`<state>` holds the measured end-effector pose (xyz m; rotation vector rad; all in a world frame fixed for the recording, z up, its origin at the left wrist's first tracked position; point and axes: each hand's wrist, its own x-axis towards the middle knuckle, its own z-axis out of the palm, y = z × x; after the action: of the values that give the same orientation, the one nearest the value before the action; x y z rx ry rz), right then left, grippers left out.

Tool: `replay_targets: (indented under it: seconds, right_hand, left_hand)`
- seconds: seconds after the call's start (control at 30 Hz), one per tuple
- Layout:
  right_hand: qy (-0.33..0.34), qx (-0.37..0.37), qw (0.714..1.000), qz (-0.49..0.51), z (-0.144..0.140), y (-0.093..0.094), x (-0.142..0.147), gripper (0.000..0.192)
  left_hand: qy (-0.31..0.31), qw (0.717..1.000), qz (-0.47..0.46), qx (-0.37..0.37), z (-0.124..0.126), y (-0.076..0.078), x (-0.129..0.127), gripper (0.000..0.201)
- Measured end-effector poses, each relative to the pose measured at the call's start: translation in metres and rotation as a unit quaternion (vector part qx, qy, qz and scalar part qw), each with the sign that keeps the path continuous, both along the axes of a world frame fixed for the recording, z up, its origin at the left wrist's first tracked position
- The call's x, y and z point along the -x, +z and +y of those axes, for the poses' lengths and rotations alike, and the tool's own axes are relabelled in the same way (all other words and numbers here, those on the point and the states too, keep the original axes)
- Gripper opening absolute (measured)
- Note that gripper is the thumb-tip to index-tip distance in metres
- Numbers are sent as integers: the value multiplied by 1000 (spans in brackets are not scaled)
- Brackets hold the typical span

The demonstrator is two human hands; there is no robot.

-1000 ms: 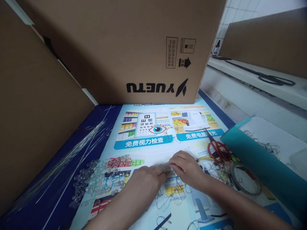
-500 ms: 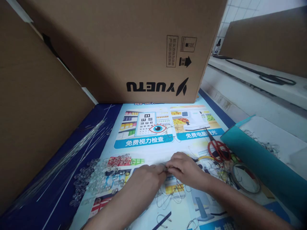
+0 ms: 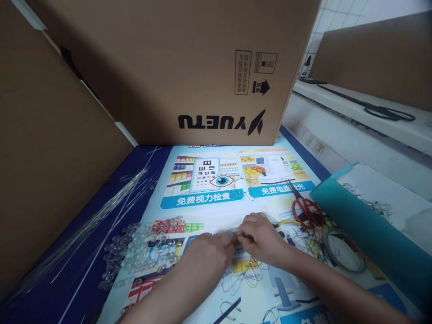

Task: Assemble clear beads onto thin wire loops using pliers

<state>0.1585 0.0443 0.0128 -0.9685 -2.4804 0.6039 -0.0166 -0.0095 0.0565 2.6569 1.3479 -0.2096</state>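
My left hand (image 3: 214, 252) and my right hand (image 3: 258, 236) meet at the middle of the printed poster sheet (image 3: 209, 218). Both have their fingers pinched together, tip to tip, on something small that the fingers hide. Just below them lie several thin bent wire pieces (image 3: 248, 276). To the left of my left hand spreads a heap of clear beads (image 3: 141, 249). Close to my right hand on its right are a yellow-handled tool (image 3: 288, 222), partly covered, and red-handled scissors (image 3: 307, 211) with the blades pointing away.
A roll of tape (image 3: 346, 252) lies beside tangled wires at the right. A teal box (image 3: 371, 225) holds more wire pieces. Straight wires (image 3: 111, 207) lie on the blue cloth at left. Large cardboard panels (image 3: 162, 81) stand behind and left. Black scissors (image 3: 388, 110) rest on a ledge.
My right hand has shifted slightly to the right, and my left hand has moved a little the same way. Their fingertips remain together; the other things lie as before.
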Motion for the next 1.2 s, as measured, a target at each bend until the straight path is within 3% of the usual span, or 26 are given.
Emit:
replay_targets:
  seconds: [0.7,1.2]
  right_hand:
    - [8,40,999,11,7,-1,-4,12]
    - [6,50,999,15,9,-5,-5,11]
  left_hand:
    - [-1,998,-44,-35,-5,-1,0,31]
    - [-13,1000,-9,-1,-3,0,-1,30]
